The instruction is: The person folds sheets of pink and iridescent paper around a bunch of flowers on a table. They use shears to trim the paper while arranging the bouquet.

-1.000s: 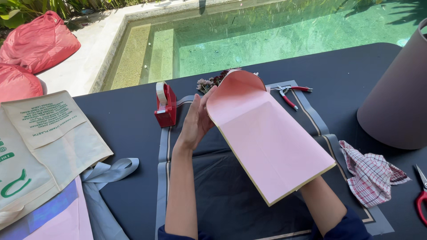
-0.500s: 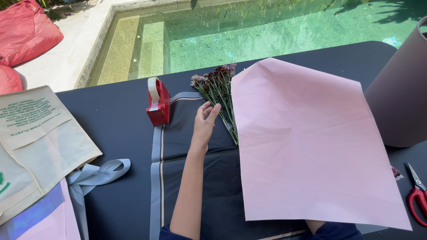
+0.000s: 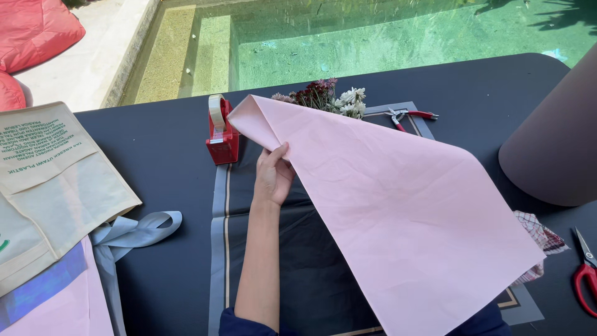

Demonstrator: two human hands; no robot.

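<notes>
One pink paper sheet [image 3: 398, 205] up over the surface [image 3: 155, 155], one hand [image 3: 273, 177] showing on it. One red tape dispenser [image 3: 221, 134], one bunch of flowers [image 3: 323, 96]. Cutters: two, red pliers [image 3: 407, 116] at the far edge, red scissors [image 3: 584, 274] at the right edge. One checked cloth [image 3: 541, 239], one grey ribbon [image 3: 134, 233], one cloth bag [image 3: 50, 180].

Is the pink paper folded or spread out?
Spread out. The pink paper lies open as one sheet over the flowers; the left hand lifts its upper edge.

We are stretching our bare left arm [image 3: 258, 261] forward, our left hand [image 3: 273, 174] pinching with curled fingers, while our right hand is lying hidden.
</notes>
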